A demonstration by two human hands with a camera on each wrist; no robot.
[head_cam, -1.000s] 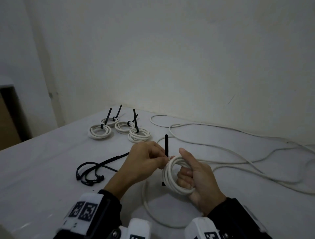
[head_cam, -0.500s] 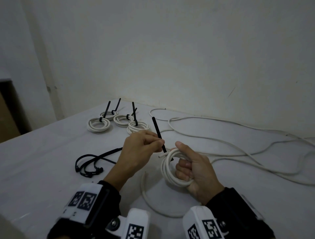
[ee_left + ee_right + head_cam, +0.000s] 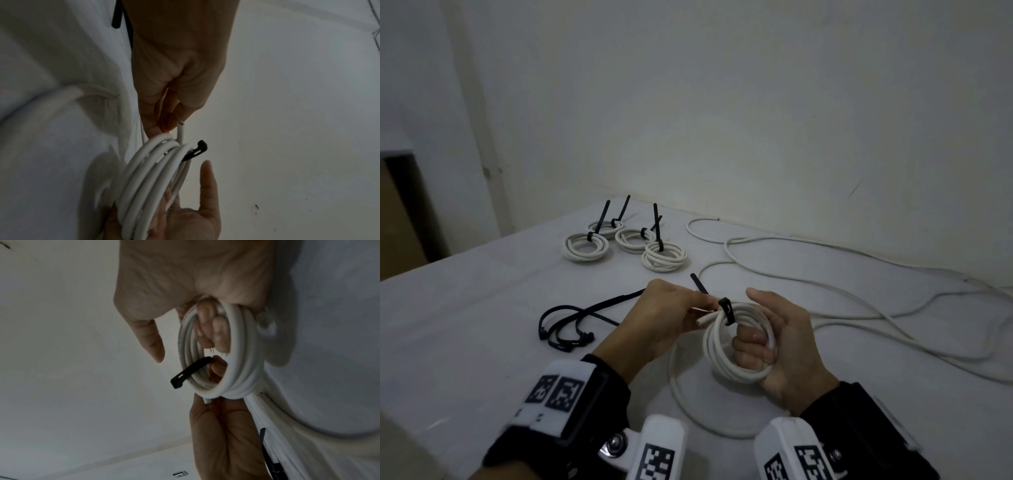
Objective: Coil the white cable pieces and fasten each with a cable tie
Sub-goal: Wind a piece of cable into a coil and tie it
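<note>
A white cable coil (image 3: 739,339), held upright, has a black cable tie (image 3: 725,310) looped over its top.

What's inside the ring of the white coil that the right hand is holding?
The right hand's curled fingers pass through the coil, with the black tie's strap beside them. Where the strap goes behind the coil is hidden.

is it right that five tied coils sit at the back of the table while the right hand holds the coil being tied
Not quite: the head view shows four tied coils at the back of the table, not five. The rest holds: the right hand does hold the coil being tied.
</note>
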